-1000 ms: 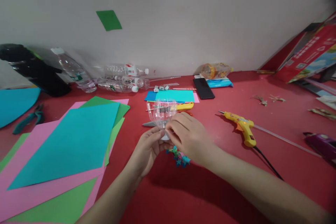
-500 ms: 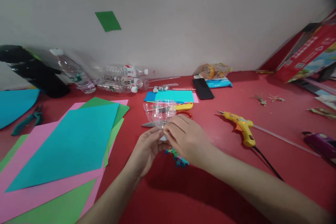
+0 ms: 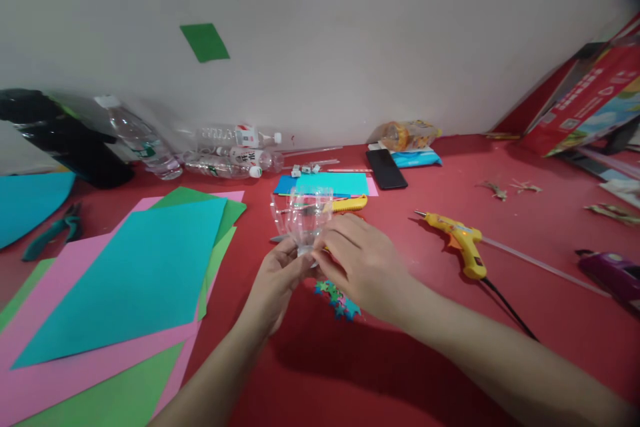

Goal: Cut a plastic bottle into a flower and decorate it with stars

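Between my hands is a clear plastic bottle top (image 3: 306, 217), its wall cut into strips that point up and away from me. My left hand (image 3: 280, 273) is closed around the whitish neck end at the bottom. The fingers of my right hand (image 3: 357, 260) pinch the same neck end from the right; their tips are partly hidden. Just beyond lie scissors (image 3: 277, 238), mostly covered by the bottle top and my hand, and a yellow utility knife (image 3: 354, 203). Several small coloured paper stars (image 3: 340, 300) lie on the red table below my right hand.
Coloured paper sheets (image 3: 135, 280) and pliers (image 3: 53, 232) lie at left. Bottles (image 3: 225, 160) and a black flask (image 3: 65, 140) line the wall. A phone (image 3: 387, 169) lies behind; a yellow glue gun (image 3: 460, 240) with its cord is at right, beyond it a purple tool (image 3: 607, 277).
The bottle top has tilted slightly more upright and shifted a little left. My left fingers have moved around its neck, and more of the paper stars shows.
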`<act>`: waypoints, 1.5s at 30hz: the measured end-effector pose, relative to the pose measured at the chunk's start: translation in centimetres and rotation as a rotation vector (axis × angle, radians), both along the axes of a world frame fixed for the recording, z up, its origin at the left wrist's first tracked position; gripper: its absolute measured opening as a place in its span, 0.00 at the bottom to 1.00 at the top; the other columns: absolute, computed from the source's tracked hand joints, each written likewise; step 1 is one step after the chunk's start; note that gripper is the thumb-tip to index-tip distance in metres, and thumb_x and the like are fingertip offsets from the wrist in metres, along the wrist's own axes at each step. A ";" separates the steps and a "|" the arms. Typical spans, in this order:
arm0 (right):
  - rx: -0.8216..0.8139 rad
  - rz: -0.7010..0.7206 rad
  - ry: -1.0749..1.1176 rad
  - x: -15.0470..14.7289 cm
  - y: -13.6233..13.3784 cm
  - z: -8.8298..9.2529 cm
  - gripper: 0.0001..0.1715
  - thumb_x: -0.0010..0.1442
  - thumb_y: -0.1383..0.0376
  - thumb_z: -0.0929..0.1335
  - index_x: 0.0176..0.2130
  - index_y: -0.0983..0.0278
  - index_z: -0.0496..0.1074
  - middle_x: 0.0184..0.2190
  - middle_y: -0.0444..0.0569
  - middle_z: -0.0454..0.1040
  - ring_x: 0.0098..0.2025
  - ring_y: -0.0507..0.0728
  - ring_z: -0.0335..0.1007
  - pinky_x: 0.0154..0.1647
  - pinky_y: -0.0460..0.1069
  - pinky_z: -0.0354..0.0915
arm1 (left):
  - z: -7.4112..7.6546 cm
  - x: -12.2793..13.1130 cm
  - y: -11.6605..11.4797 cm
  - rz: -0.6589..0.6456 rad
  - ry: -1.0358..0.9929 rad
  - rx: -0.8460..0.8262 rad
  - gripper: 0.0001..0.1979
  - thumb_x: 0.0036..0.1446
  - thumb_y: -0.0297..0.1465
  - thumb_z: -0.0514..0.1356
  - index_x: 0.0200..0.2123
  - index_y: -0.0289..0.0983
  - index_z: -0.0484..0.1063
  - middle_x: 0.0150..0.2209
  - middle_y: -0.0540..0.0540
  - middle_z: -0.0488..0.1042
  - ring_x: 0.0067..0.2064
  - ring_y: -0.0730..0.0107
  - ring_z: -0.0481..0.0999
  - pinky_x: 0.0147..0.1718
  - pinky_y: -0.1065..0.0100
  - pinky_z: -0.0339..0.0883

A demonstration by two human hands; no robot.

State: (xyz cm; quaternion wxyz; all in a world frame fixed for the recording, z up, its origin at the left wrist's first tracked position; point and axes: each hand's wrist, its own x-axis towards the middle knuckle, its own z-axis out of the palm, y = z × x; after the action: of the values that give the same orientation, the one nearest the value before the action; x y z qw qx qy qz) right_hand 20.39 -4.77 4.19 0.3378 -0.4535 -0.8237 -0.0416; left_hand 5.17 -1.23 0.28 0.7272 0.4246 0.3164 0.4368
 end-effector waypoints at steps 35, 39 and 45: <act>-0.127 0.002 0.357 3.4 0.8 3.0 0.05 0.62 0.69 0.64 0.33 0.62 0.68 0.34 0.46 0.71 0.37 0.54 0.67 0.40 0.51 0.64 | 0.0 0.1 -0.4 -0.058 0.086 -0.125 0.13 0.51 0.35 0.64 0.35 0.31 0.74 0.26 0.44 0.76 0.23 0.73 0.71 0.23 0.71 0.64; -0.419 0.079 0.539 3.1 0.7 3.1 0.03 0.63 0.66 0.64 0.36 0.62 0.68 0.33 0.44 0.74 0.33 0.51 0.69 0.33 0.47 0.66 | 0.1 0.1 -0.4 -0.077 0.069 -0.125 0.12 0.52 0.35 0.63 0.35 0.31 0.75 0.29 0.41 0.78 0.24 0.72 0.71 0.23 0.71 0.64; -0.602 0.160 0.730 2.1 0.7 2.8 0.08 0.56 0.72 0.67 0.38 0.62 0.71 0.32 0.42 0.75 0.34 0.51 0.72 0.35 0.47 0.68 | -0.2 0.0 -0.4 -0.116 0.016 -0.133 0.09 0.54 0.34 0.62 0.32 0.32 0.76 0.29 0.42 0.77 0.24 0.73 0.71 0.23 0.72 0.65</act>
State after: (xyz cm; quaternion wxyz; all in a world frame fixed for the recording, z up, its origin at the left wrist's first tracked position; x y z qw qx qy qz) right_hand 22.54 -4.09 7.01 0.4606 -0.4516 -0.6589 0.3870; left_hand 5.17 -1.61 0.12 0.7753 0.3965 0.3253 0.3687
